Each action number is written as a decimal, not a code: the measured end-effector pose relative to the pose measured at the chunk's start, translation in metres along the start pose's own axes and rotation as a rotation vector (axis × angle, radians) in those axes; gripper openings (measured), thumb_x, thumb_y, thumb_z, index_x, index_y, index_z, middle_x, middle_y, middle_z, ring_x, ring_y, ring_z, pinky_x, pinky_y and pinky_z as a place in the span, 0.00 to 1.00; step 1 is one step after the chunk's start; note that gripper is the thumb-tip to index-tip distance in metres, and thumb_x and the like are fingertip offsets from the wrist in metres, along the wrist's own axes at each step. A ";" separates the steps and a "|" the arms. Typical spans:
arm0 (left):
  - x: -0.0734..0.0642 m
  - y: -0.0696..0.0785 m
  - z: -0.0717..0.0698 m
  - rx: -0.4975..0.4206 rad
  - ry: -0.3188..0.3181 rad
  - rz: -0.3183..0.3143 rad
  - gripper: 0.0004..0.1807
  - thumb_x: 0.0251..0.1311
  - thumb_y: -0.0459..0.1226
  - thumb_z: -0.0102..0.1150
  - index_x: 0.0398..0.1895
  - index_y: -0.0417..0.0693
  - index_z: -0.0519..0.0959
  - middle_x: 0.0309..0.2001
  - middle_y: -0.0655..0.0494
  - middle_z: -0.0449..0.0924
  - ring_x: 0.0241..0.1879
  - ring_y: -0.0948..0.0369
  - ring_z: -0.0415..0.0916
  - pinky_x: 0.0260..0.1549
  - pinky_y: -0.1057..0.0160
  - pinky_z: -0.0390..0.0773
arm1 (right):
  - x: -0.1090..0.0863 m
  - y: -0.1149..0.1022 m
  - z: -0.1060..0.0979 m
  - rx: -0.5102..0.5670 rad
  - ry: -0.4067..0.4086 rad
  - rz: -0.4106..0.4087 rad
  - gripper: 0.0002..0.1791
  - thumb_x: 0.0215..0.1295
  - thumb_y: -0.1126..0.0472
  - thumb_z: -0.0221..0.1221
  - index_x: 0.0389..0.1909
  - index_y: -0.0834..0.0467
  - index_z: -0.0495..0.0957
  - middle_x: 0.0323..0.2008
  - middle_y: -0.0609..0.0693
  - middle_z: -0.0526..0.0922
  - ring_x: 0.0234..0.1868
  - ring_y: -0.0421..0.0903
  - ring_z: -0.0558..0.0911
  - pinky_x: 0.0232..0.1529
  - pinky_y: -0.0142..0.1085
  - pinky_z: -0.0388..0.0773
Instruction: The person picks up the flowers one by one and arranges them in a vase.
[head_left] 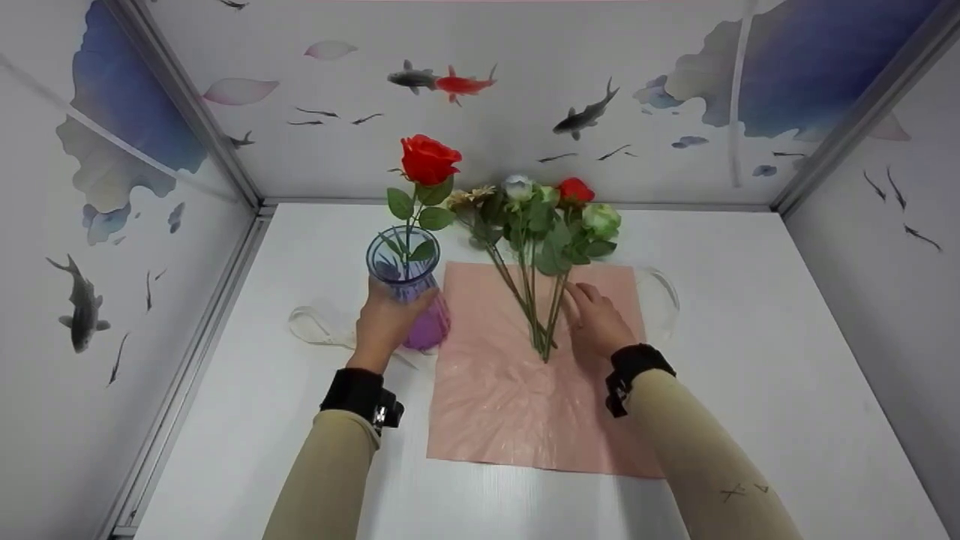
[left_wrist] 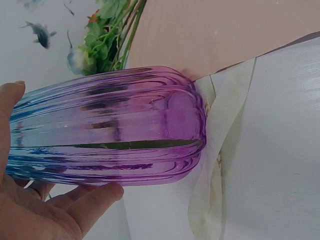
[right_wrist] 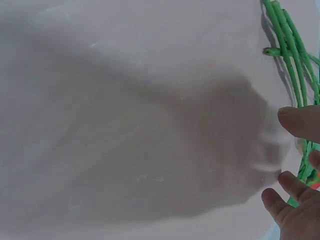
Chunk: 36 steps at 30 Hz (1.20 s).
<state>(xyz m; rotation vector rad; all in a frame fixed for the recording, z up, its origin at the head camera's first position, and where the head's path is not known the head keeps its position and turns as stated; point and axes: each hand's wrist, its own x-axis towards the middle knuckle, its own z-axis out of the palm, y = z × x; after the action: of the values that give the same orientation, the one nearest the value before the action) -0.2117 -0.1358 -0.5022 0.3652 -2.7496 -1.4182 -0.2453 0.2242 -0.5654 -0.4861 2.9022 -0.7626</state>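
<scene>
The ribbed glass vase (left_wrist: 110, 127), blue at the rim and purple at the base, sits near nine o'clock with its mouth facing up. One red rose (head_left: 430, 160) rises from it, leafy, its bloom toward twelve. Towards two or three o'clock from the vase lies a loose flower bunch (head_left: 555, 244), red, white, brownish and pale green heads fanned toward twelve, stems converging toward six.
</scene>
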 end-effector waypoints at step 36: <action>0.003 -0.002 0.002 -0.006 -0.002 0.002 0.57 0.57 0.60 0.68 0.77 0.40 0.49 0.69 0.34 0.70 0.65 0.37 0.72 0.62 0.37 0.71 | 0.002 -0.005 0.014 -0.187 -0.195 0.085 0.36 0.78 0.61 0.49 0.82 0.52 0.48 0.76 0.67 0.56 0.73 0.72 0.57 0.71 0.66 0.56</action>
<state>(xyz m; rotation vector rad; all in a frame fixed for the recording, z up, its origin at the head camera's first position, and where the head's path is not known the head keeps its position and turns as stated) -0.2146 -0.1363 -0.5051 0.3613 -2.7459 -1.4274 -0.2430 0.2126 -0.5753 -0.4236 2.8023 -0.4092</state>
